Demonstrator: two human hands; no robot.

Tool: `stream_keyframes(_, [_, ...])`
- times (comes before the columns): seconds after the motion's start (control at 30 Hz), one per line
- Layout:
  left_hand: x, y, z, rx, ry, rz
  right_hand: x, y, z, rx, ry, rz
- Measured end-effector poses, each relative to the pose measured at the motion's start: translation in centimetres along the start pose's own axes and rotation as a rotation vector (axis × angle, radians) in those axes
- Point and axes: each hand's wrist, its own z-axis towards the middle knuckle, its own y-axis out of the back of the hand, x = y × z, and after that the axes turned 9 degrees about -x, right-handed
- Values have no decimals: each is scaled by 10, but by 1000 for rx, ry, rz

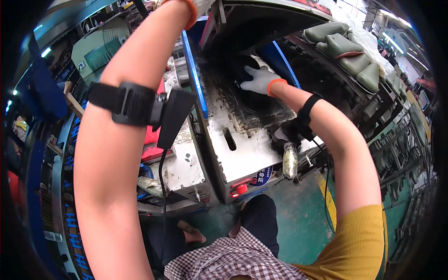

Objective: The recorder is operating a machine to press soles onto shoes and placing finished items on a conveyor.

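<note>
My right hand [259,80], in a white glove with an orange cuff, reaches into the machine with its fingers spread. It is over a black, worn plate [254,105] on the machine's bed; whether it touches the plate I cannot tell. My left arm stretches up to the top edge, where only part of my left gloved hand [201,6] shows, close to the raised dark upper part [261,23] of the machine. The left fingers are out of the picture. Blue guards [194,70] flank the opening.
A silvery wrapped handle [290,162] juts from the machine's front, near a red button [240,189]. Green moulded pieces [343,45] lie on a rack at the right. A second machine's pale top [184,163] stands at the left. Cables hang from the forearm straps.
</note>
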Motion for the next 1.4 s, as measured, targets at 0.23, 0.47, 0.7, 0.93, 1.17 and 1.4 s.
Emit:
stream_keyframes(0.23, [1, -10, 31, 27, -176, 592, 26, 14, 13, 181, 23, 128])
stream_keyframes(0.47, [-18, -34, -51, 15, -7, 415, -5, 35, -15, 219, 29, 285])
stream_keyframes(0.7, [-48, -80, -171, -83, 87, 386, 13, 76, -189, -256, 336, 336])
stream_keyframes(0.93, [-63, -120, -280, 27, 366, 242, 38, 30, -295, -546, 305, 456])
stream_keyframes(1.17, [-53, -123, -302, 121, 420, 326, 39, 3, -291, -752, 497, 204])
stream_keyframes(1.4, [-61, -132, -298, 177, 417, 283, -105, -41, -245, -993, -145, 540])
